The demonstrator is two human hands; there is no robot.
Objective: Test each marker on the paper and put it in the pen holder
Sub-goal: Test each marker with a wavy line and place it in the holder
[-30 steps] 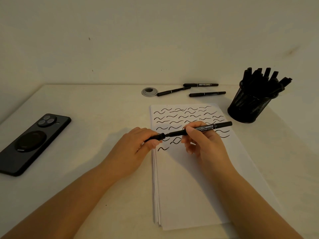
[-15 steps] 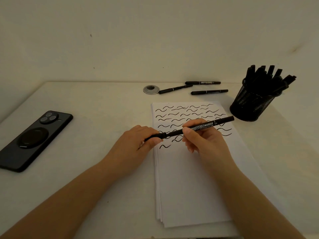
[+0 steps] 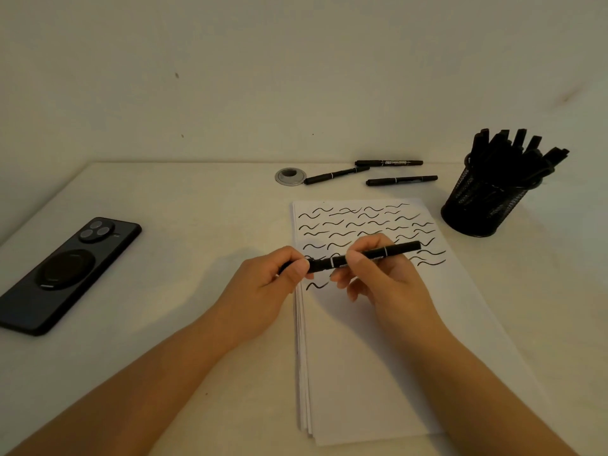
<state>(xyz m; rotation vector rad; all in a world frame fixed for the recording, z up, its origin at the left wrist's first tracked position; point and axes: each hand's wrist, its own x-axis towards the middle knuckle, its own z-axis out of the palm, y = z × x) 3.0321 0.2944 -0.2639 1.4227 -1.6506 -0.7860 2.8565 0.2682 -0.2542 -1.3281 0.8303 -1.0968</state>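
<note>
Both hands were on one black marker, held roughly level just above the upper half of the paper. The left hand had its thumb and fingers pinched around the marker's left end, the cap end as far as I could see, while the right hand gripped the barrel near the middle with thumb and curled fingers. The right end of the marker poked out past the right hand, toward the pen holder. Couldn't really tell if the cap was fully seated or a bit off, since the left fingers covered that spot.

The paper was a small stack of white sheets on the table, with rows of short black squiggles across the top part and one lone squiggle lower down, right under the left thumb. The black mesh pen holder stood off the paper's upper right corner, packed with black markers. Three more markers lay loose on the table beyond the paper, near the wall, beside a round grey grommet. Well off to the left, a dark phone lay face down with a round ring on its back.
</note>
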